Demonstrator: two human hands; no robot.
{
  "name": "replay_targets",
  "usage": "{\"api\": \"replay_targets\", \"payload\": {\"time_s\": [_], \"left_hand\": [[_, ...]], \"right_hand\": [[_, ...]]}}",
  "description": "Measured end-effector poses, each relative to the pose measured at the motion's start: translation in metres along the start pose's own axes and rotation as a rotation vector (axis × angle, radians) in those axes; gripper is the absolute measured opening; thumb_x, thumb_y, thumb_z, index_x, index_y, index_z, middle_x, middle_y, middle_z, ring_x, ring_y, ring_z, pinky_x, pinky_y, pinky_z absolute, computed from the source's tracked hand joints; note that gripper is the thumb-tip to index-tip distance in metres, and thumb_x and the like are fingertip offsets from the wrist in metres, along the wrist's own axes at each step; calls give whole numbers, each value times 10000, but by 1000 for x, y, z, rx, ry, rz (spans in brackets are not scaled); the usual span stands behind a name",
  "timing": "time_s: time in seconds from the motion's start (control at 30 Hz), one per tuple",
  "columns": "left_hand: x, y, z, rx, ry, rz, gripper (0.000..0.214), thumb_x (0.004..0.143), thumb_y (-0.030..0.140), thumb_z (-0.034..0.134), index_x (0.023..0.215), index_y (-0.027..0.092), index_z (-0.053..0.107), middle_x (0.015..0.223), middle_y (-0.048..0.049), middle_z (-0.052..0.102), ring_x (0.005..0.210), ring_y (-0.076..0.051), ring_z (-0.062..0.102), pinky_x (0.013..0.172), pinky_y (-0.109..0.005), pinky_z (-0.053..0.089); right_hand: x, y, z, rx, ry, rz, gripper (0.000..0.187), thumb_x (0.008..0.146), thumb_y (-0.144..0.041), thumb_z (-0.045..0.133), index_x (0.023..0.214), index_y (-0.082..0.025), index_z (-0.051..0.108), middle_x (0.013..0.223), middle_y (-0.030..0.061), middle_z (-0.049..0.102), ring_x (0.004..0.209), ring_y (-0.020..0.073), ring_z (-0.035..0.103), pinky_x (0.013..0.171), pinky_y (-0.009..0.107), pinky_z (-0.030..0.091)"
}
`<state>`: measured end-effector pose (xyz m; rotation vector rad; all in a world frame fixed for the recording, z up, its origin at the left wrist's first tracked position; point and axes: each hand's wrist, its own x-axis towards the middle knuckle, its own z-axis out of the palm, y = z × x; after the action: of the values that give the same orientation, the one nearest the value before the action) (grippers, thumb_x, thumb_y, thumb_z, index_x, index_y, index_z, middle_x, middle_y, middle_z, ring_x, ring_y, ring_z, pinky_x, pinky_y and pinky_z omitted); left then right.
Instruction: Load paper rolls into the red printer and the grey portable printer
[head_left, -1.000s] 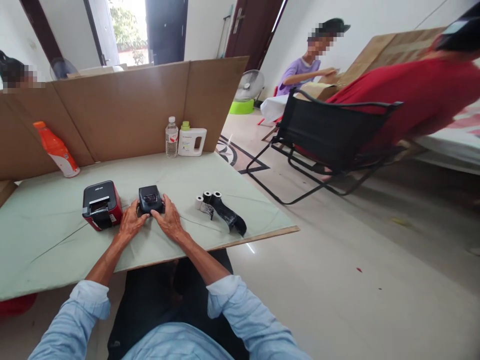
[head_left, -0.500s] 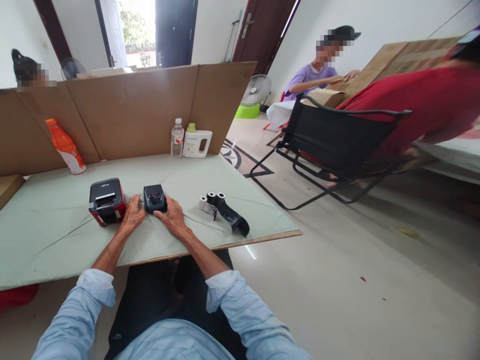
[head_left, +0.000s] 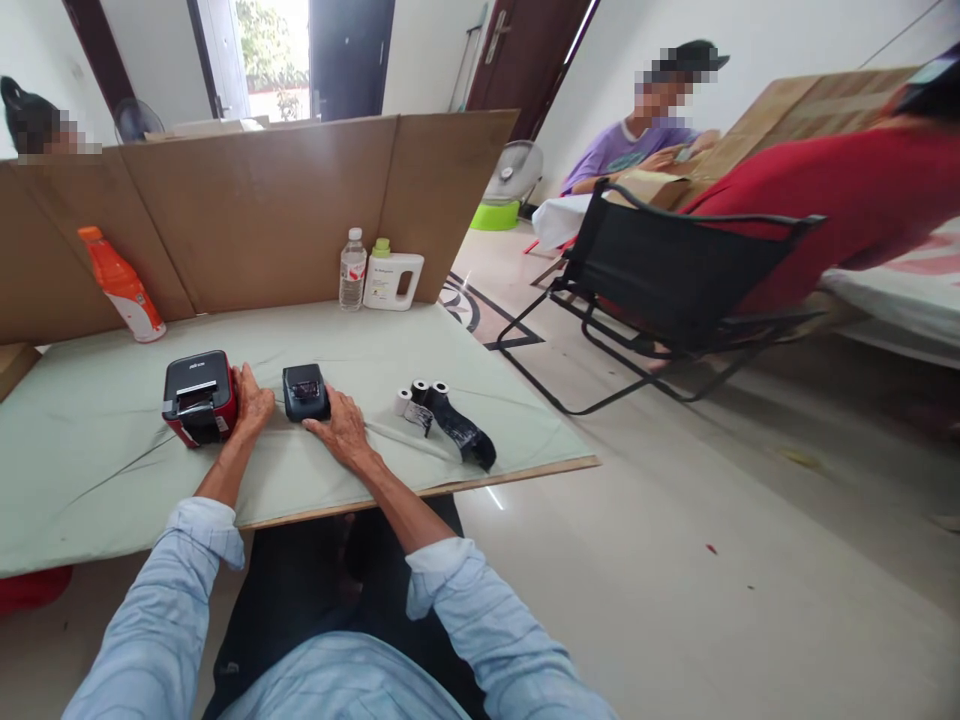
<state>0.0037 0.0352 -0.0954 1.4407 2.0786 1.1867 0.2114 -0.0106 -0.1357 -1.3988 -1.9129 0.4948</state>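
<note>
On the green-covered table (head_left: 97,500) stands a boxy red and black label printer (head_left: 196,395) with a slot on top. My left hand (head_left: 253,400) lies against its right side, fingers stretched out and partly hidden behind the hand. To the right is a smaller black printer (head_left: 306,393), apart from the left hand. My right hand (head_left: 341,425) grips its right side, with the thumb at the front corner. Small rolls of white paper (head_left: 403,397) and black ribbon (head_left: 465,435) lie farther right, the ribbon partly unrolled and touched by neither hand.
A cardboard screen (head_left: 285,210) rises along the table's back edge. Before it stand an orange bottle (head_left: 124,290), a clear water bottle (head_left: 352,272) and a white jug (head_left: 390,283). Right of the table are a black folding chair (head_left: 690,260) and two people; another head shows behind the cardboard.
My left hand has moved left, away from the small black printer and onto the red and black one's side. My right hand has stayed at the small printer. The view has shifted slightly.
</note>
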Motion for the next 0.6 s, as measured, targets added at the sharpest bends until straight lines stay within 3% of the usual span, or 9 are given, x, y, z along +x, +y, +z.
{"api": "replay_targets", "payload": {"time_s": [0.13, 0.33, 0.47, 0.6], "left_hand": [[-2, 0, -5, 22, -19, 46, 1012, 653, 98, 643, 1633, 64, 397, 1781, -193, 277, 1685, -375, 147, 1395, -480, 125], [-8, -4, -14, -32, -277, 263, 732, 748, 126, 639, 1479, 141, 627, 1628, -166, 546, 1534, -356, 494, 1299, -501, 399], [-4, -3, -15, -111, -374, 378, 591, 763, 156, 655, 1348, 189, 733, 1553, -132, 626, 1462, -343, 570, 1194, -501, 523], [1, -6, -13, -172, -392, 424, 572, 778, 195, 682, 1348, 196, 736, 1511, -130, 655, 1408, -319, 615, 1181, -512, 532]], "right_hand": [[-4, -7, -6, -31, -39, 21, 779, 935, -404, 744, 1599, -149, 425, 1483, 174, 624, 1326, 347, 559, 1119, 473, 442], [-16, -3, -20, -141, -112, -13, 595, 933, -398, 765, 1453, -171, 584, 1599, 202, 524, 1407, 378, 501, 1121, 522, 443], [-4, 6, -28, -125, -151, -42, 393, 922, -440, 779, 1219, -194, 702, 1376, 175, 679, 1248, 348, 604, 1019, 456, 501], [10, 8, -21, -25, -122, -80, 505, 930, -445, 762, 1351, -193, 642, 1263, 131, 713, 1161, 303, 641, 994, 414, 515]]}}
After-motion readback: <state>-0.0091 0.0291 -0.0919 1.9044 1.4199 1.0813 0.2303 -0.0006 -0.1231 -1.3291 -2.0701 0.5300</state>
